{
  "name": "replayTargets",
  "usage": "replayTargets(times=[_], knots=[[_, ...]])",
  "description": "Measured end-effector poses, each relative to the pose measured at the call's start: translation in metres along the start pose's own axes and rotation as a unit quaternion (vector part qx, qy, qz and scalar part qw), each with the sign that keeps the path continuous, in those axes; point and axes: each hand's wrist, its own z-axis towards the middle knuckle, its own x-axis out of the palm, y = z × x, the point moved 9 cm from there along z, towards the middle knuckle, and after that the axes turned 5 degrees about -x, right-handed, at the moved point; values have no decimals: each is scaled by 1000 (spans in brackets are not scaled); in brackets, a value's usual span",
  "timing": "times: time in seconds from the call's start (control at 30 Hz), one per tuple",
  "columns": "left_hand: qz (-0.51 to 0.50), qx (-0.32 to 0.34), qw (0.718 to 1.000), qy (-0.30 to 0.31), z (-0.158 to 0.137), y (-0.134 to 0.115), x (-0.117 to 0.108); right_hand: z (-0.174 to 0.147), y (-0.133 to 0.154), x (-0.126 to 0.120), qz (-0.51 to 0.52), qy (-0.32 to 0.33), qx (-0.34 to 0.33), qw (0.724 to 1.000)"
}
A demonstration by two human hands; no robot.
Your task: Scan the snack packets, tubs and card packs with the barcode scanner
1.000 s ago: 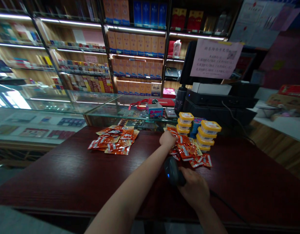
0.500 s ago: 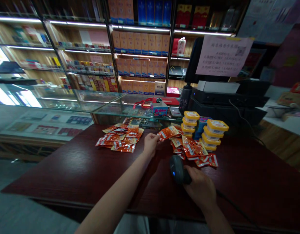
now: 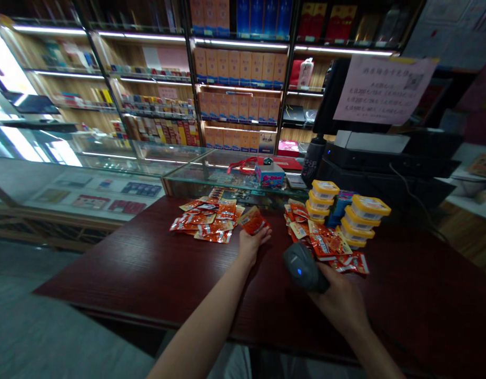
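My left hand (image 3: 254, 245) grips an orange snack packet (image 3: 254, 220) above the dark wooden counter, between two heaps of similar packets. The left heap of packets (image 3: 209, 220) lies just beyond and to the left of it. In my right hand (image 3: 341, 297) is a dark barcode scanner (image 3: 304, 267) with a blue light on it, its head angled toward the left. Behind the scanner lies the right heap of packets (image 3: 325, 239), partly hidden by it. Two stacks of yellow-lidded tubs stand there, a left stack (image 3: 320, 201) and a right stack (image 3: 361, 221).
A glass display case (image 3: 187, 168) borders the counter (image 3: 156, 279) at the back. On the glass sits a small pink and blue box (image 3: 270, 176). A monitor with a paper notice (image 3: 385, 89) rises above a black printer (image 3: 388, 158) at the right. Shelves of boxed goods line the wall.
The packet in my left hand has come away from the right heap and tilted upright. The scanner has been raised and turned slightly. The whole view has shifted a little.
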Motion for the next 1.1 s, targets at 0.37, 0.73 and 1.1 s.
replayTargets(times=[0.37, 0.73, 1.1], knots=[[83, 33, 996, 3, -9, -9, 8, 23, 55, -5, 338, -3, 17, 941], [92, 27, 995, 0, -9, -10, 9, 23, 59, -6, 331, 13, 15, 944], [171, 44, 984, 14, 2, 10, 8, -10, -2, 3, -97, -47, -98, 989]])
